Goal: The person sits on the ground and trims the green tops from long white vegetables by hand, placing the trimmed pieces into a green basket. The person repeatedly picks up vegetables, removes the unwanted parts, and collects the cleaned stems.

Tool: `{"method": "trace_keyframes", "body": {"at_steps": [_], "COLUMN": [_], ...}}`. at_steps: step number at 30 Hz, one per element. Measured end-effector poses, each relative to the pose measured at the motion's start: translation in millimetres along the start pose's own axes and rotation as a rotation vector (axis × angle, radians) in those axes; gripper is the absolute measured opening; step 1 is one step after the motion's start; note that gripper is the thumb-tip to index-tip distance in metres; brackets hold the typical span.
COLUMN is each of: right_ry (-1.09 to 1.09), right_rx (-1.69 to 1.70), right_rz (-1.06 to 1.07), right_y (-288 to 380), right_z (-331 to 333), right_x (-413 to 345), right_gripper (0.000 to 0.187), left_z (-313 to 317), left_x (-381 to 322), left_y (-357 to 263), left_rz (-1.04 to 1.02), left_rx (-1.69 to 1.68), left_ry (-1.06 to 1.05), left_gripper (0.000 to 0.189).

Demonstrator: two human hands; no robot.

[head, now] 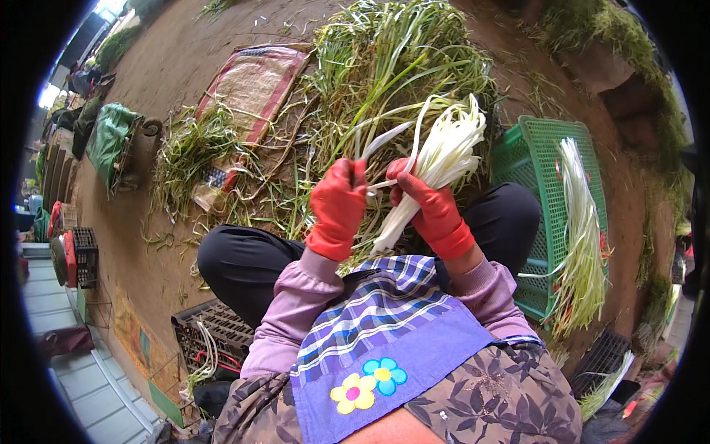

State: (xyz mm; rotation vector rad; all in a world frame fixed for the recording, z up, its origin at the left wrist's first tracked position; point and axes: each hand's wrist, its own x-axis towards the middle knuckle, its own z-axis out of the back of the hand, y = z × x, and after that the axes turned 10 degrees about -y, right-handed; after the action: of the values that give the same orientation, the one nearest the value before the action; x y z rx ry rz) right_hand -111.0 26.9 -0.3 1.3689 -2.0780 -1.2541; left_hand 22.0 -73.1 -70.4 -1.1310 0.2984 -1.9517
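Note:
Red rubber gloves cover both of my hands. My right hand [430, 208] grips a bundle of pale, blanched stalks, perhaps garlic chives [444, 147], with the cut ends pointing down towards my lap. Close beside it, my left hand [339, 208] has its fingers closed on a thin whitish leaf strip [385, 140] that sticks up past the fingertips. A single pale stalk spans the small gap between the two hands. Beyond them lies a large heap of green and withered leaves [399, 61] on the ground.
At right, a bunch of pale stalks [582, 238] lies on an upturned green plastic crate [527, 222]. A woven sack [252, 83] and a smaller leaf pile [194, 150] lie ahead left. A black plastic crate [213, 333] stands by my left knee.

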Motion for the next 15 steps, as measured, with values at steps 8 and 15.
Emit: {"method": "trace_keyframes", "body": {"at_steps": [8, 15], "right_ry": [-0.057, -0.045], "right_rx": [-0.165, -0.197], "right_rz": [0.245, 0.357], "right_y": [11, -21], "right_z": [13, 14], "right_x": [19, 13], "right_gripper": [0.006, 0.016], "left_z": [35, 25], "left_x": [13, 76], "left_y": [59, -106], "left_rz": [0.031, -0.503], "left_rx": [0.405, -0.247], "left_ry": [0.421, 0.205], "left_gripper": [0.029, 0.033]}}
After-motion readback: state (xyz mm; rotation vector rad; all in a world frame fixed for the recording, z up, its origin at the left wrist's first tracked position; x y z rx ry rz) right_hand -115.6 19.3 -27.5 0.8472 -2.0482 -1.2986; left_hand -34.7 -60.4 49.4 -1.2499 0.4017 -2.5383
